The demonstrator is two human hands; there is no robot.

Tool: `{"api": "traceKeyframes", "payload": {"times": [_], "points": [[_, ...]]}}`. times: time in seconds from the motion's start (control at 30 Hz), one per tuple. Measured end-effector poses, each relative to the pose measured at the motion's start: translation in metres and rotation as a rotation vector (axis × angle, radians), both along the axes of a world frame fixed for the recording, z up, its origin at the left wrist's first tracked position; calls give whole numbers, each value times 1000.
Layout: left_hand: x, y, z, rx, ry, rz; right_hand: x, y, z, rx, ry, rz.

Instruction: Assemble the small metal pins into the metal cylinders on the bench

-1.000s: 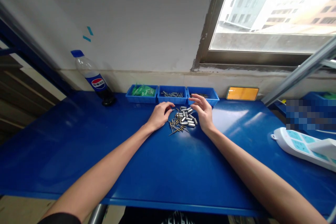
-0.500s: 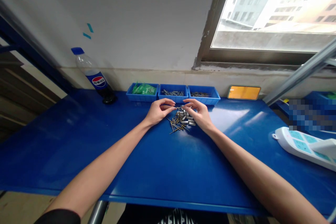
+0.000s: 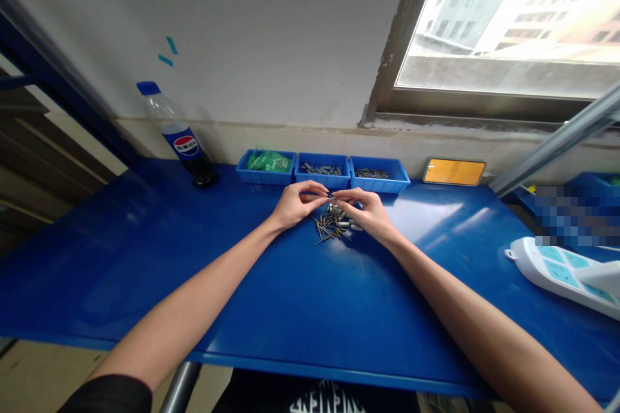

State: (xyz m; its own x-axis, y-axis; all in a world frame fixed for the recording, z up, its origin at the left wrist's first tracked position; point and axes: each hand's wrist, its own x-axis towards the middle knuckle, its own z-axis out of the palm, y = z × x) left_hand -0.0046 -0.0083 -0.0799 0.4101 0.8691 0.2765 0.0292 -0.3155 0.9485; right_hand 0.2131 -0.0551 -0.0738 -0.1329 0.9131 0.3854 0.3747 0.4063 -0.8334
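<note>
Here, the left hand [image 3: 299, 202] and the right hand [image 3: 367, 208] meet fingertip to fingertip, each grip pinched narrow on a small, slender metal piece [image 3: 332, 197] whose exact form is too small to tell. Just below them on the glossy blue worktop [image 3: 290, 310] lies a heap of thin brass-and-grey metal pins [image 3: 327, 228], with shiny silver metal cylinders [image 3: 356, 226] beside it, partly hidden by the right hand.
</note>
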Motion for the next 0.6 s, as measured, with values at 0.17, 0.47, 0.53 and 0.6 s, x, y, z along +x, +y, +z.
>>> {"api": "traceKeyframes", "payload": {"times": [0.17, 0.47, 0.53, 0.6], "points": [[1, -1, 2, 11, 14, 14, 1, -4, 3, 11, 40, -44], [3, 2, 6, 1, -41, 136, 8, 1, 1, 72, 354, -397], [-1, 4, 11, 34, -9, 174, 7, 1, 1, 68, 353, -368], [-10, 5, 21, 151, 147, 197, 6, 1, 1, 67, 341, -330]]}}
